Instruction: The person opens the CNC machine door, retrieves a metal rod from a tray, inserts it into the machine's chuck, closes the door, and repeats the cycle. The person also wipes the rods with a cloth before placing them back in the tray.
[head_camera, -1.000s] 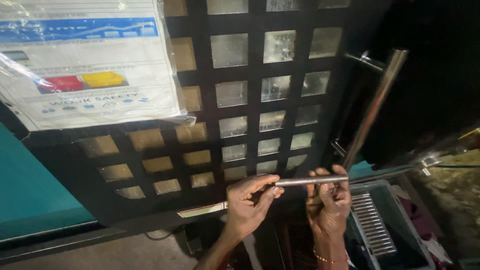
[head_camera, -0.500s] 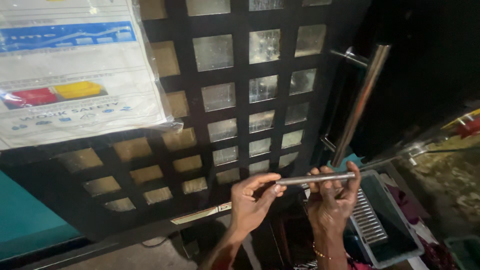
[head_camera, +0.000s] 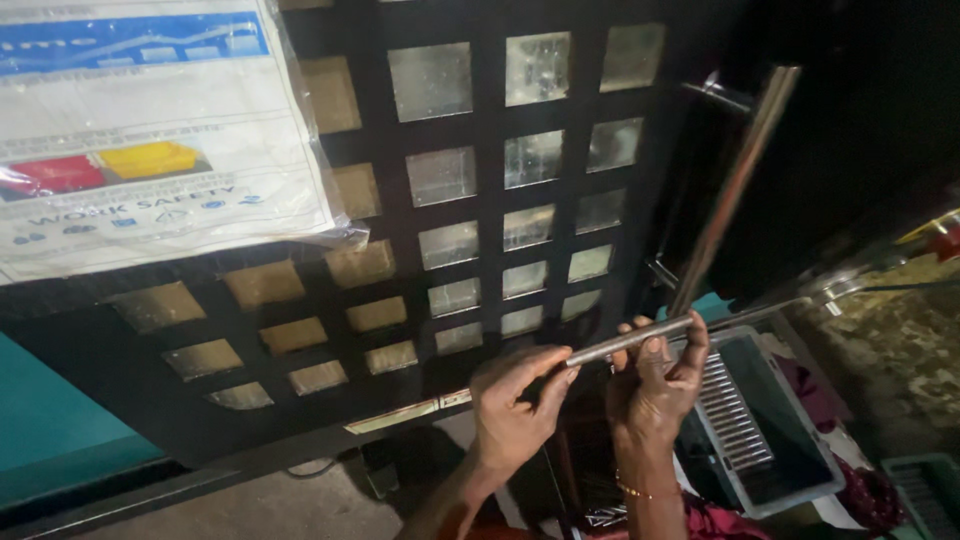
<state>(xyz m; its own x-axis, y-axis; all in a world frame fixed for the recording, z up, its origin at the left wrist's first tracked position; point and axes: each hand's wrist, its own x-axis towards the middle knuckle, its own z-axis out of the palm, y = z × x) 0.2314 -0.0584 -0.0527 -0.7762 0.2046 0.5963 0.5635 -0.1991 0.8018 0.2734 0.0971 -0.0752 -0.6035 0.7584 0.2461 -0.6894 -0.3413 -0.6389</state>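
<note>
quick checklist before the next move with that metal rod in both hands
1. Left hand on the metal rod: fingertips touch its near end. ok
2. Right hand on the rod: fingers curl around it further along. ok
3. Rod's far end: runs into the dark by the door handle; what it meets is unclear. cannot tell
4. Rod straight, roughly level: ok
5. Grey tray below the hands: lies apart from the rod. ok
6. Lighting: dim, fine detail lost. not ok
</note>
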